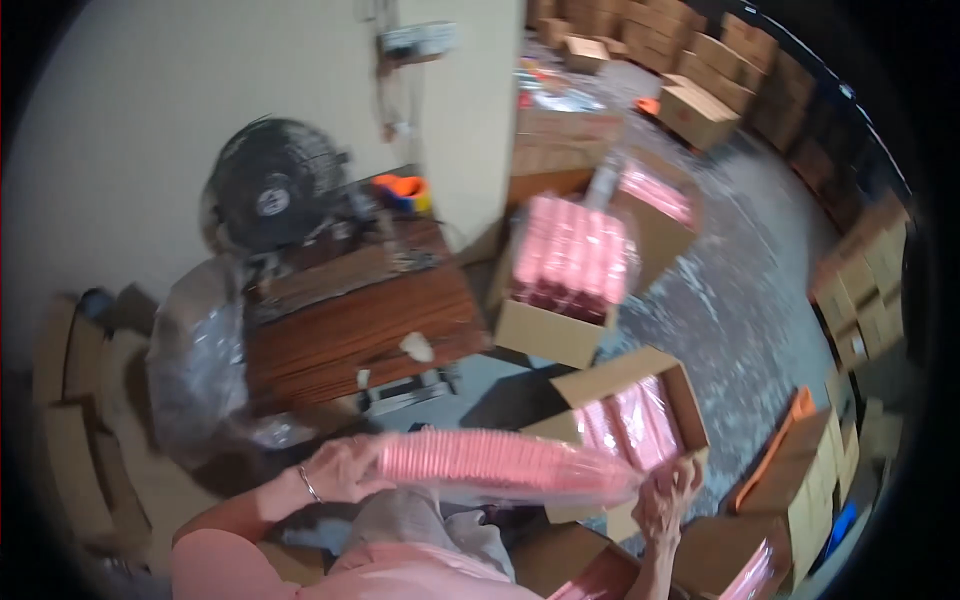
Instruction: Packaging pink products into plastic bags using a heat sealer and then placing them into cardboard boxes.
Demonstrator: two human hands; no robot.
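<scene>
In front of my lap is a long bagged stack of pink pieces [510, 462], ribbed like nested cups and wrapped in clear plastic. It lies nearly level between my hands. My left hand [345, 472], with a bracelet at the wrist, is closed around its left end. At the other end, the gathered plastic is gripped by the fingers of my right hand [668, 495]. Just beyond my right hand stands an open cardboard box [690, 405] with similar pink bagged stacks [645, 420] inside. What exact kind the pink pieces are, I cannot tell.
A wooden table [365, 325] holds a black fan [275, 185] and an orange tape roll [402, 190]. Clear plastic bags [200, 350] hang at its left. Another carton [548, 335] overflows with pink stacks. More cartons [700, 110] line the back and right.
</scene>
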